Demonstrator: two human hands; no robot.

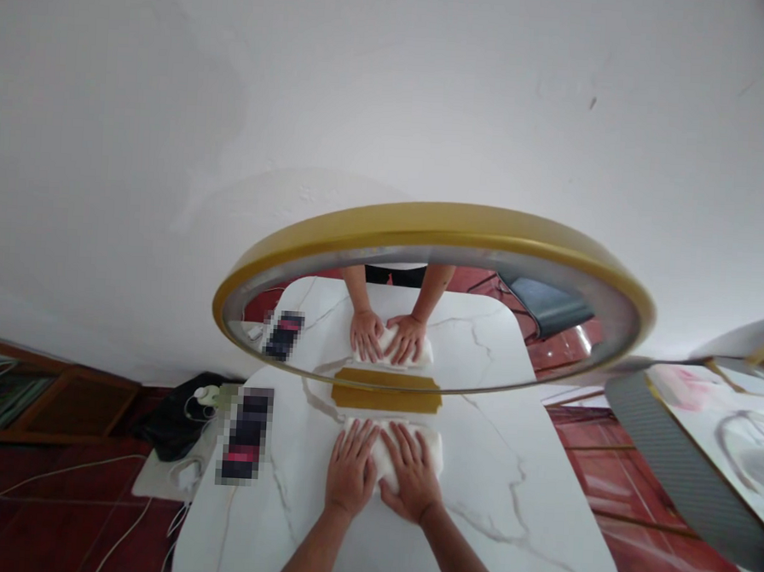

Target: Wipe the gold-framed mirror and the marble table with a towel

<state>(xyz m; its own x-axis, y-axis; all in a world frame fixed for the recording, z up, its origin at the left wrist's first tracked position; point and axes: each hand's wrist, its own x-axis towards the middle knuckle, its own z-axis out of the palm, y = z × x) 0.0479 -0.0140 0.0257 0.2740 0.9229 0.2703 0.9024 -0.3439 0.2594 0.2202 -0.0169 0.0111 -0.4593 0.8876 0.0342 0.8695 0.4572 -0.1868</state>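
A soft white bundle, which looks like a folded cloth [384,464], lies on the white marble-patterned table [504,514]. My left hand [352,470] rests flat on its left part with the fingers stretched forward. On the right part lies my right hand [412,475], palm down and fingers spread. The thumbs are close to each other over the middle of the cloth. My palms and fingers cover much of it, so its folds are partly hidden.
Behind the cloth stands a gold-framed mirror [440,221] reflecting my hands, with a gold plate [385,399] at its foot. A pixelated dark object [244,437] lies at the table's left. Cables and a black bag [174,416] are left; another table [674,455] stands right.
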